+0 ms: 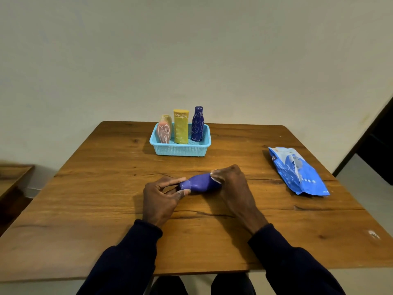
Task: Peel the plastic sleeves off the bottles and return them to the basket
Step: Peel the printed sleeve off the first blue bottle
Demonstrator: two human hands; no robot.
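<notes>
A single wide-angle view is taken from the head, close above the near edge of the table [95, 220], and is aimed forward and down. Most of the tabletop is covered, and the wall [191, 50] behind it is seen in the upper half

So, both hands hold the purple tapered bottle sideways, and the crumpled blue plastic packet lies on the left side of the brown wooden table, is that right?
Not quite: the head view shows the crumpled blue plastic packet on the right side of the brown wooden table, not the left. The left hand and right hand do hold the purple tapered bottle sideways.
</notes>
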